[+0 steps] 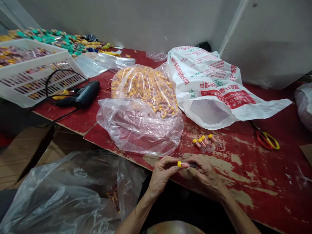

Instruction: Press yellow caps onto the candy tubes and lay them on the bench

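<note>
"Between the person's two hands, a small yellow-capped vial (184,165) is lying almost level, near the front edge of the red worktop (280,191)."

"And how is the grip standing?"

"Closed on both sides: the left hand (162,175) is pinching the cap end, the right hand (207,174) is gripping the far end, where something dark (194,165) is showing; what it is, is staying unclear."

"Where is the risk sitting?"

"In uneven pressure, probably. If one side is squeezing harder, the smooth tube may be shooting out and rolling off the edge. If the hands are twisting against each other, the cap could be working loose."

"And farther out?"

"Four similar vials (201,142) are lying loose just beyond the hands; a brushing knuckle could be scattering them. Beyond the left hand, a clear bag (141,138) is bulging with more, its slack end facing the person; a careless tug might be spilling them. Scissors (271,140) are resting well to the right."
</note>
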A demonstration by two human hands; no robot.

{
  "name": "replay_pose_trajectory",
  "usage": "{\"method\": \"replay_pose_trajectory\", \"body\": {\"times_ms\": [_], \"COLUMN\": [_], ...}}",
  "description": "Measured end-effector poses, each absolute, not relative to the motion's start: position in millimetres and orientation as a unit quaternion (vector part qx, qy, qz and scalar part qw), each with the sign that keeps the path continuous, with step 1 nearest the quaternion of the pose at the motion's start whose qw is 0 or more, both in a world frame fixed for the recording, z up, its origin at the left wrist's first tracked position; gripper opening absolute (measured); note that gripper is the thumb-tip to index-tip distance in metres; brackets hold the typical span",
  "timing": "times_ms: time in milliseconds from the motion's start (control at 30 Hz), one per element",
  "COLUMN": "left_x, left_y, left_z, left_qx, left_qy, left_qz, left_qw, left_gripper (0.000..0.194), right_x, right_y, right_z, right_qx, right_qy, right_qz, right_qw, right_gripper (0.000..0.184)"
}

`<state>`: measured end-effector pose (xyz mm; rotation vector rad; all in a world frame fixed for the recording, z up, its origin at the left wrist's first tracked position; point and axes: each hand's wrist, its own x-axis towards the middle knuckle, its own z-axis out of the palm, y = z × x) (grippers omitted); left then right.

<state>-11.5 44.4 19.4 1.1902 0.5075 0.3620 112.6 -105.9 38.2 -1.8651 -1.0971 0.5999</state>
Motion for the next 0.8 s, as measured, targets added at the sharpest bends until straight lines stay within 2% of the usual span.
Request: {"method": "replay_pose_trajectory", "body": {"times_ms": [267,367,467,633,800], "left_x": [-12.8,-11.6,-11.0,-11.8,-11.9], "left_y": [50.0,52.0,52.4,52.6,52.4], "left_z": [16.8,14.4,13.1,12.4,10.2], "left_qx": [0.56,0.54,0.538,0.562,0.552], "left_qy": [0.242,0.256,0.256,0.264,0.268], "left_qz": [0.165,0.169,0.169,0.173,0.166], "left_qw": [0.775,0.784,0.785,0.765,0.772], "left_gripper": [0.016,0.017,0.017,0.018,0.018], "right_x": [102.7,100.9,102.2,104.2,102.8], "right_y": [-98.9,-100.6,-102.0,-102.7,-106.1], "right_z": [35.1,39.2,34.0,17.5,21.3], "right_qx": [-0.769,-0.778,-0.774,-0.771,-0.765], "right_qy": [-0.373,-0.353,-0.323,-0.311,-0.297], "right_qz": [0.271,0.263,0.272,0.273,0.288], "right_qw": [0.443,0.448,0.472,0.484,0.493], "right_gripper": [0.026,0.036,0.025,0.038,0.031]}}
